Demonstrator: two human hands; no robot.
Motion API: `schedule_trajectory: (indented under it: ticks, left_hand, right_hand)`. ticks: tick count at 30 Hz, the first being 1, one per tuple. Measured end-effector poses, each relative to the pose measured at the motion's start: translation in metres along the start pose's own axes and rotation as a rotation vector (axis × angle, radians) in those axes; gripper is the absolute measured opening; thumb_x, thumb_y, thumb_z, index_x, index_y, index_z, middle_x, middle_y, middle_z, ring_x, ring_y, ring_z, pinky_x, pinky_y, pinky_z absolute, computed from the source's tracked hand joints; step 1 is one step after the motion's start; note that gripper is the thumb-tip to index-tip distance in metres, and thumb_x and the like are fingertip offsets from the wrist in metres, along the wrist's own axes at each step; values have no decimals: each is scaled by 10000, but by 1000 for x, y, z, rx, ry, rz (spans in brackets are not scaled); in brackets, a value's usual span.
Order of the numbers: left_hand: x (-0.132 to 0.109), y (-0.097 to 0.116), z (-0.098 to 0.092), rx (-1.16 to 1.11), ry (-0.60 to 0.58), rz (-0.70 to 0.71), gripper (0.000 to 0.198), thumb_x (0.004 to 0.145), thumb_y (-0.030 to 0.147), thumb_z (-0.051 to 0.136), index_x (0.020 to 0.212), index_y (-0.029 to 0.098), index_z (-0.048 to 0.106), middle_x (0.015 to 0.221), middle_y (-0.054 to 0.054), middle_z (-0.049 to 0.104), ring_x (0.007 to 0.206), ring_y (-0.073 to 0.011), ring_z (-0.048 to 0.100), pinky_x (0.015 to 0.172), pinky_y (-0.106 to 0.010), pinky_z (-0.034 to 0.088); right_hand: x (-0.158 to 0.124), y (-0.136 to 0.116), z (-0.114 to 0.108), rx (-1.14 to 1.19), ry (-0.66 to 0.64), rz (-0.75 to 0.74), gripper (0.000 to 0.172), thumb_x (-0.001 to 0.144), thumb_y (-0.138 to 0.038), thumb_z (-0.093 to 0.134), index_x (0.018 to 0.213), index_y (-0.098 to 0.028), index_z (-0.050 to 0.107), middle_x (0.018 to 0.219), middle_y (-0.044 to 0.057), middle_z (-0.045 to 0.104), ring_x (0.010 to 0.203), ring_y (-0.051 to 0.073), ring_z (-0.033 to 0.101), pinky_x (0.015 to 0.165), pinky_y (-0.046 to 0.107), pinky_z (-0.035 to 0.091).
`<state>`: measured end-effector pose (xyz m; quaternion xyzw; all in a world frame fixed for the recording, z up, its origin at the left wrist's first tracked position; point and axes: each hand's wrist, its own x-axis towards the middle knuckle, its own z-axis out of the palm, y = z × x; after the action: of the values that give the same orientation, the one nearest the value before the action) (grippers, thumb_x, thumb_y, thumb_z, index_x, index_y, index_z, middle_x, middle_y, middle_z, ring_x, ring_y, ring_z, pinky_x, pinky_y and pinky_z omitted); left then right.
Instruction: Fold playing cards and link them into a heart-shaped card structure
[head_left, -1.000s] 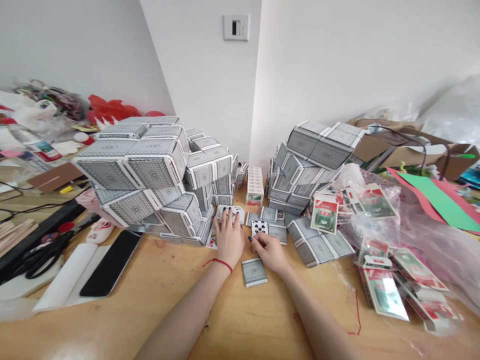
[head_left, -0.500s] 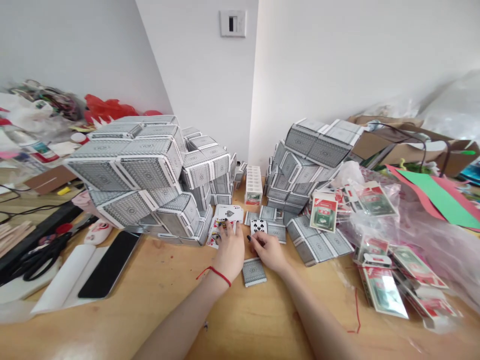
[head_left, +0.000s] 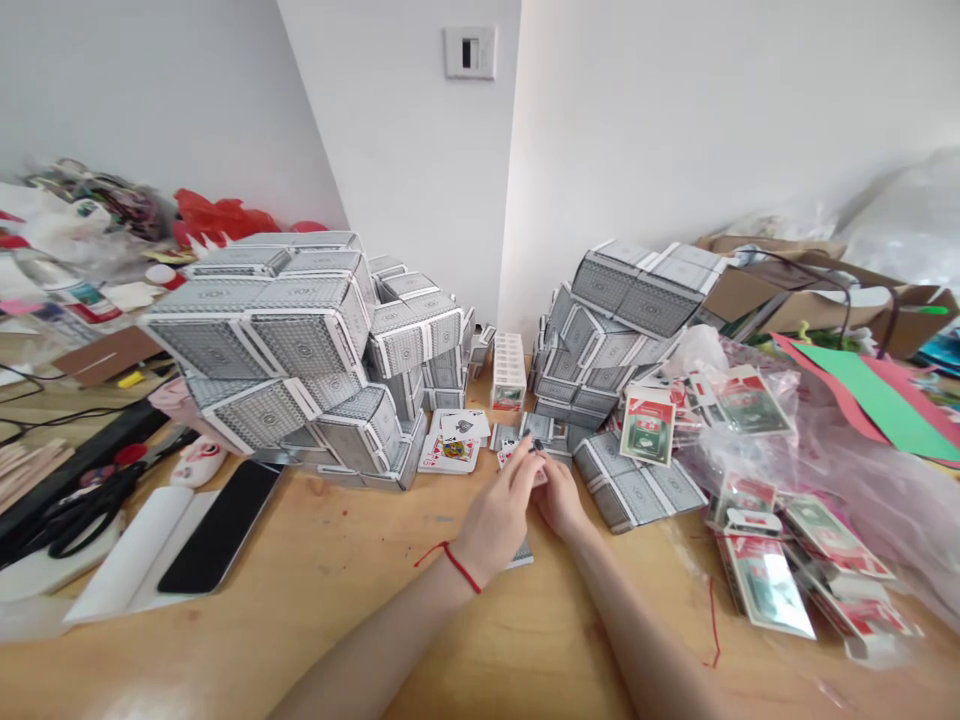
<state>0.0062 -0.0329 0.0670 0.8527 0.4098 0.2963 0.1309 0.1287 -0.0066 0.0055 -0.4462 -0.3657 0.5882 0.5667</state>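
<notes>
My left hand (head_left: 496,515), with a red cord round its wrist, meets my right hand (head_left: 561,497) in front of the gap between the stacks. Both hands are closed on a playing card (head_left: 505,456), mostly hidden by the fingers. Left of them lies a pile of face-up playing cards (head_left: 451,452) with an ace of spades on top. A face-down card stack (head_left: 522,556) shows partly under my left hand. Just beyond my fingers are small grey blocks of folded cards (head_left: 551,428).
Large structures of folded grey cards rise at left (head_left: 292,340) and right (head_left: 630,300). A row of card boxes (head_left: 508,372) stands between them. Opened red-green card boxes (head_left: 765,580) and plastic lie right. A phone (head_left: 217,530) and scissors (head_left: 94,510) lie left.
My left hand has moved right from the face-up pile to my right hand, uncovering the pile. The spade card near my right hand is now mostly hidden by the fingers.
</notes>
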Motion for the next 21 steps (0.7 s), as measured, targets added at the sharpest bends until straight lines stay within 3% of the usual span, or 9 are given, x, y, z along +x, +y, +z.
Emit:
schedule_trajectory:
  ticks: [3, 7, 10, 12, 14, 17, 21]
  left_hand:
    - [-2, 4, 10, -141, -2, 39, 283, 814, 88, 374, 1073, 176, 448, 1314, -106, 388, 1231, -179, 348, 962, -346, 403]
    - [1, -8, 9, -353, 14, 42, 219, 738, 207, 564, 939, 185, 482, 1188, -108, 496, 1149, -209, 442, 931, -392, 420]
    - [4, -29, 9, -474, 172, -105, 127, 825, 177, 410, 942, 171, 456, 1086, -110, 556, 1005, -159, 551, 793, -314, 498]
    - [6, -46, 9, -357, 299, -206, 142, 822, 166, 399, 948, 169, 465, 996, -87, 597, 952, -149, 574, 796, -306, 493]
    - [7, -62, 11, -115, 340, -244, 201, 801, 153, 416, 986, 177, 491, 1016, -77, 601, 1001, -169, 550, 880, -349, 445]
    - [8, -79, 14, 167, 230, -263, 370, 769, 208, 484, 1134, 161, 447, 1204, -114, 508, 1160, -224, 431, 956, -389, 375]
    - [9, -85, 15, 341, 143, -318, 418, 758, 261, 497, 1148, 122, 445, 1161, -143, 531, 1120, -251, 460, 932, -394, 371]
  right_hand:
    - [3, 1, -8, -3, 80, 43, 302, 669, -423, 554, 526, -186, 432, 445, -31, 458, 394, 94, 408, 389, 220, 329]
    - [3, -7, -8, 3, -1, 111, 216, 638, -368, 596, 601, -168, 523, 497, -13, 537, 415, 107, 457, 402, 224, 350]
    - [1, -11, -2, 52, -132, 141, 251, 609, -329, 644, 785, -156, 599, 658, 31, 635, 520, 142, 556, 501, 252, 426]
    - [1, -11, 2, 71, -166, 153, 303, 610, -327, 654, 858, -160, 606, 712, 41, 655, 563, 158, 588, 540, 269, 448]
    - [1, -9, 3, 64, -150, 145, 345, 611, -335, 657, 908, -168, 603, 747, 46, 665, 592, 171, 605, 549, 278, 459]
    - [2, -7, 3, 49, -115, 126, 390, 595, -335, 674, 940, -172, 598, 770, 47, 672, 604, 177, 614, 546, 282, 469]
    - [2, -5, 2, 67, -104, 113, 368, 590, -322, 688, 917, -175, 605, 743, 34, 674, 594, 166, 613, 543, 271, 468]
